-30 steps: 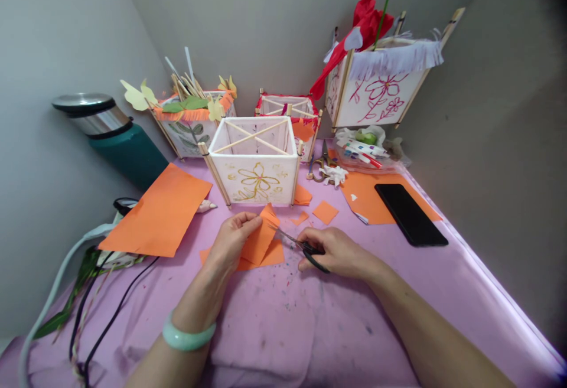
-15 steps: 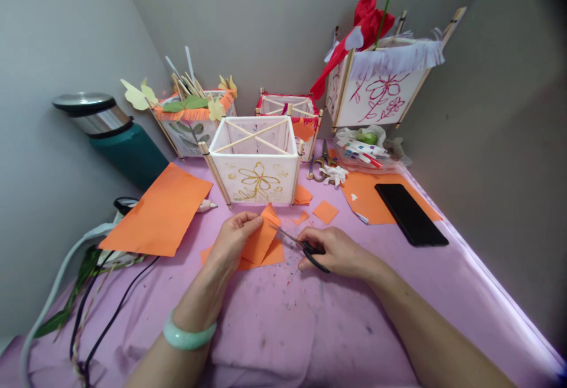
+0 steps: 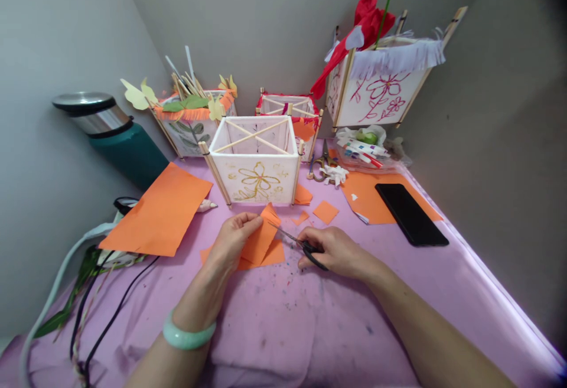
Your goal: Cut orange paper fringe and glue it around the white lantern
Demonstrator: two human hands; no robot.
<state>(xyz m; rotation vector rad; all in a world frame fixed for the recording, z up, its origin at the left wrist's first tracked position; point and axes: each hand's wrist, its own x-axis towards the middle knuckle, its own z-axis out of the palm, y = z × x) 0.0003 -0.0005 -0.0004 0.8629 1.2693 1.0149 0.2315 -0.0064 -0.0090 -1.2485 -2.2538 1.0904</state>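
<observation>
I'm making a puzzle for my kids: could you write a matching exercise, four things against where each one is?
1. Black-handled scissors
2. Phone
3. Bangle
4. Bottle

A. Worn on the left arm
B. Near the left wall
C. In the right hand
D. Partly on an orange sheet

Pairs: 1-C, 2-D, 3-A, 4-B

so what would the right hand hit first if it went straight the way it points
Scissors leading, the right hand would likely meet the orange paper in the left hand; whether the blades touch it is unclear.
</observation>
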